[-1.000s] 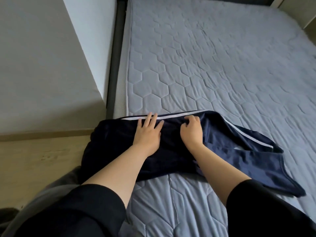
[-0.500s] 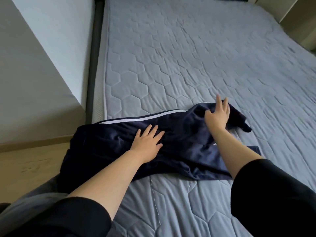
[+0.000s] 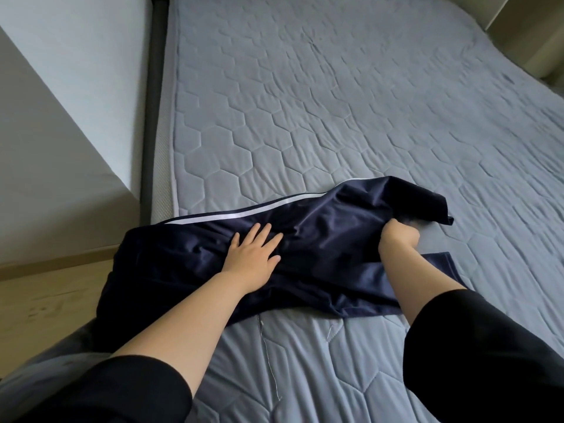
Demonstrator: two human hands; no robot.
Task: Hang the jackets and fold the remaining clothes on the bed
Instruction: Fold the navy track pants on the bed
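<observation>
A navy garment [image 3: 320,242] with a white stripe [image 3: 244,210] lies crumpled across the bed [image 3: 335,117] close to its near edge, with its left end draping over the bed's left edge. The left hand [image 3: 251,254] presses flat on the middle of the cloth, fingers straight and spread. The right hand [image 3: 396,239] is clenched around a bunch of fabric at the garment's right end, lifting a fold off the quilted cover.

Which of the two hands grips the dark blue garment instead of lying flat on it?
The right hand: its fingers curl round the dark blue garment. The left hand lies flat, fingers straight.
</observation>
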